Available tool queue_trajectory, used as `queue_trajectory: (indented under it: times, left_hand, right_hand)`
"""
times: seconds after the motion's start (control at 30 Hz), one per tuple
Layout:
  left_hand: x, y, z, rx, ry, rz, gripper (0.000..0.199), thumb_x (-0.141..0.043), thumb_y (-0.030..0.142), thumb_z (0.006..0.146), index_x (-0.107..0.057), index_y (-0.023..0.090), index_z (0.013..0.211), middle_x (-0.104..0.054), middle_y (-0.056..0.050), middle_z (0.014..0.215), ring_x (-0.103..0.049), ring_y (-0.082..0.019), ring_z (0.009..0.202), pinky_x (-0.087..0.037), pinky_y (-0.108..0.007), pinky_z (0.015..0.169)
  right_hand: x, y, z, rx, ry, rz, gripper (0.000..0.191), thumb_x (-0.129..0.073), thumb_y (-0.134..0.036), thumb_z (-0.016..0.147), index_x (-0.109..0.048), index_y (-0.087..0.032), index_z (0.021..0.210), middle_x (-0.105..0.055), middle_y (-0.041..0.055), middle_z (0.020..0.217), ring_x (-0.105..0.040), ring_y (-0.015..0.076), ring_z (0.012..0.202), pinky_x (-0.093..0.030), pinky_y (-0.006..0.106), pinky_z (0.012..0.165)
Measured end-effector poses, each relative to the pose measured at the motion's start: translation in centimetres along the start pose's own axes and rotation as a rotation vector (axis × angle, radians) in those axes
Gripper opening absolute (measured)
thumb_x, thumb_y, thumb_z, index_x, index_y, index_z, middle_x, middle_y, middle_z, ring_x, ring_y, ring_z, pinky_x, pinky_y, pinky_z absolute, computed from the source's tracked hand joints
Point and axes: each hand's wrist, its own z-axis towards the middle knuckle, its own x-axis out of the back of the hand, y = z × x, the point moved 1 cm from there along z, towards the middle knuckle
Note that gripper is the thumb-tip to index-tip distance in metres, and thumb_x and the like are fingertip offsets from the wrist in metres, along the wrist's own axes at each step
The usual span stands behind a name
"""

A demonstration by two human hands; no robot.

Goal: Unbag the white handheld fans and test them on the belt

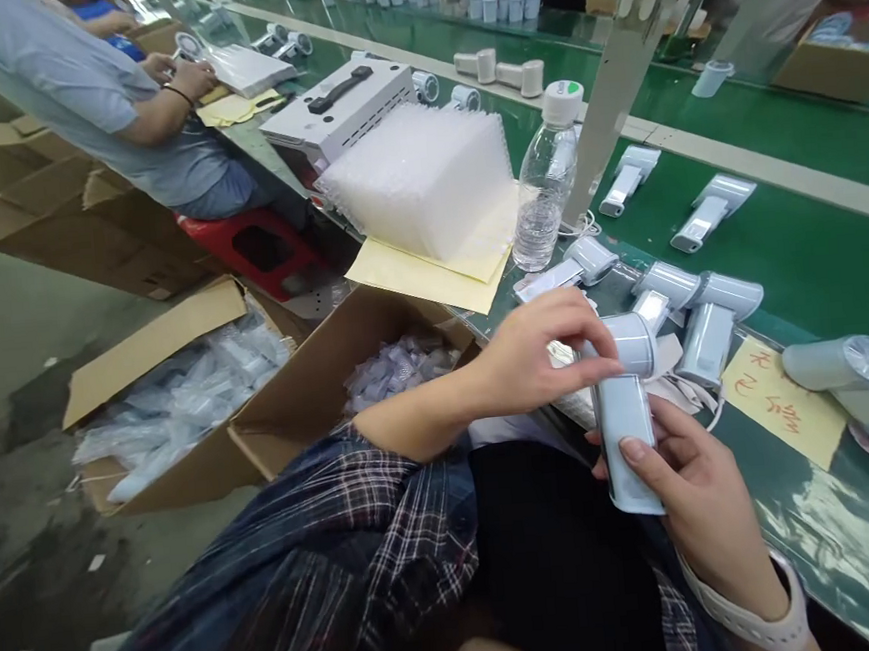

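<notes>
A pale blue handheld device [628, 441], with a round head and a flat, rounded handle, is held above my lap at the table edge. My right hand [698, 475] wraps round its handle, with the thumb on the front. At the head's left side, the thumb and fingers of my left hand [549, 352] close in a pinch; their contact with the device is partly hidden. Just beyond my hands, similar devices [712, 319] lie on the green tabletop. A yellow note [783, 403] with red handwriting lies to the right.
A water bottle [544, 186] stands beside a stack of white foam sheets [422, 171] on yellow paper. Behind is a grey metal box [342, 102]. Cardboard boxes [261, 419] with plastic-wrapped pieces sit left of me. A co-worker [109, 120] sits farther left. A metal post [621, 70] rises ahead.
</notes>
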Motion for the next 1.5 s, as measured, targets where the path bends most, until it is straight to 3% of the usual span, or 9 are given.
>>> queue_trajectory:
  times: [0.13,0.3,0.4,0.53,0.77,0.9,1.07,1.17,1.5]
  left_hand:
    - [-1.1,-3.4,0.3,0.061,0.168,0.237,0.015,-0.073,0.028,0.096,-0.063,0.019,0.102,-0.06,0.0,0.084,-0.056,-0.014,0.077,-0.05,-0.028,0.076]
    - [6.5,-8.6,1.3,0.146,0.54,0.822,0.011,-0.058,0.018,0.101,-0.06,0.022,0.111,-0.066,-0.006,0.099,-0.062,-0.022,0.101,-0.051,-0.04,0.099]
    - [11.4,-10.2,2.4,0.363,0.499,1.102,0.028,-0.072,0.013,0.091,-0.062,0.021,0.116,-0.065,-0.013,0.13,-0.054,-0.033,0.131,-0.04,-0.052,0.117]
    - [14.7,-11.7,3.1,0.596,0.387,1.194,0.032,-0.076,0.014,0.089,-0.06,0.018,0.117,-0.064,-0.015,0.13,-0.055,-0.036,0.128,-0.043,-0.051,0.113]
    - [17.4,-11.1,3.5,0.434,0.53,1.164,0.016,-0.069,0.032,0.099,-0.055,0.023,0.101,-0.066,-0.009,0.107,-0.061,-0.031,0.113,-0.047,-0.049,0.103]
    - [12.3,-9.2,4.1,0.269,0.505,0.827,0.026,-0.061,0.051,0.104,-0.052,0.026,0.103,-0.054,0.001,0.077,-0.059,-0.018,0.073,-0.048,-0.034,0.074]
    - [-1.8,-7.0,4.8,0.231,-0.048,0.393,0.021,-0.067,0.036,0.101,-0.052,0.022,0.098,-0.063,-0.001,0.087,-0.058,-0.015,0.076,-0.049,-0.031,0.074]
    - [-7.4,-6.6,4.8,0.281,-0.307,0.271,0.012,-0.058,0.022,0.102,-0.055,0.018,0.112,-0.07,-0.007,0.104,-0.064,-0.018,0.092,-0.051,-0.033,0.087]
    - [-9.3,-7.0,5.8,0.361,-0.459,0.304,0.011,-0.05,0.011,0.095,-0.058,0.018,0.094,-0.067,-0.01,0.094,-0.062,-0.026,0.097,-0.048,-0.041,0.095]
  right_hand:
    - [0.0,0.7,0.2,-0.039,0.054,-0.02,0.086,-0.093,-0.063,0.065,-0.067,-0.015,0.131,-0.081,0.0146,0.093,-0.075,0.0266,0.065,-0.064,0.034,0.056]
    - [0.9,1.5,0.5,-0.115,0.123,-0.021,0.1,-0.095,-0.065,0.056,-0.065,-0.014,0.136,-0.081,0.0168,0.096,-0.075,0.0305,0.067,-0.064,0.037,0.055]
    - [1.1,1.4,0.7,-0.106,0.104,0.014,0.098,-0.094,-0.066,0.057,-0.066,-0.013,0.134,-0.081,0.0169,0.097,-0.075,0.03,0.067,-0.065,0.037,0.056]
    - [1.1,1.6,0.8,-0.059,0.05,0.02,0.088,-0.092,-0.066,0.063,-0.069,-0.015,0.13,-0.081,0.0162,0.098,-0.075,0.0287,0.067,-0.065,0.037,0.056]
    - [1.0,1.4,0.5,-0.019,0.008,-0.022,0.088,-0.089,-0.068,0.067,-0.068,-0.014,0.132,-0.08,0.0155,0.095,-0.074,0.0274,0.066,-0.065,0.037,0.056]
    - [0.5,1.2,0.4,-0.033,0.012,0.013,0.089,-0.091,-0.067,0.065,-0.068,-0.012,0.13,-0.079,0.0146,0.092,-0.074,0.0267,0.065,-0.063,0.037,0.055]
    - [1.4,2.1,-0.3,0.025,0.133,0.098,0.085,-0.093,-0.061,0.068,-0.066,-0.014,0.134,-0.08,0.0136,0.094,-0.073,0.0262,0.065,-0.062,0.037,0.057]
    - [2.9,2.8,-0.8,0.098,0.276,0.178,0.076,-0.092,-0.057,0.071,-0.067,-0.016,0.13,-0.081,0.0133,0.096,-0.073,0.0256,0.066,-0.061,0.037,0.058]
    - [6.6,5.0,0.9,0.189,0.414,0.034,0.075,-0.082,-0.058,0.082,-0.06,-0.02,0.143,-0.075,0.0137,0.12,-0.076,0.0282,0.09,-0.062,0.036,0.068]
